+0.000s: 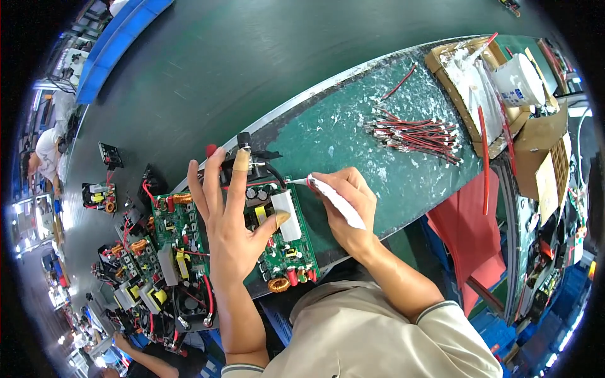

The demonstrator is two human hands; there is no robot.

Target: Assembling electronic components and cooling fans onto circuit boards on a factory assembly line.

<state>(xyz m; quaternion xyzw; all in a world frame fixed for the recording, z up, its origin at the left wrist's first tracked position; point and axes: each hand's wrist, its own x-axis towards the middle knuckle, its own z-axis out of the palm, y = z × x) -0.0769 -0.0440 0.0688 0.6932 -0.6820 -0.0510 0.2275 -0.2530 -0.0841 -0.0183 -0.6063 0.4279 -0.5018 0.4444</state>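
Observation:
A green circuit board (307,251) lies at the near edge of the bench. It carries a white block (288,220), capacitors, a yellow transformer and a copper coil (278,285). My left hand (228,227) spreads over its left part, fingers apart, with yellowish covers on the thumb and one finger. The thumb tip is at the white block; whether it presses cannot be told. In my right hand (358,214) is a white squeeze tube (338,203), its thin nozzle pointing left at the board's far right corner. Black wired parts (255,167) are by that far edge.
Several more boards (138,258) crowd the left side. Red and black wires (419,135) lie bundled on the white-smeared green bench (346,126). A smeared cardboard tray (457,94), a white tub (520,82) and a divided carton (542,170) stand right. Another person's arm (148,359) shows lower left.

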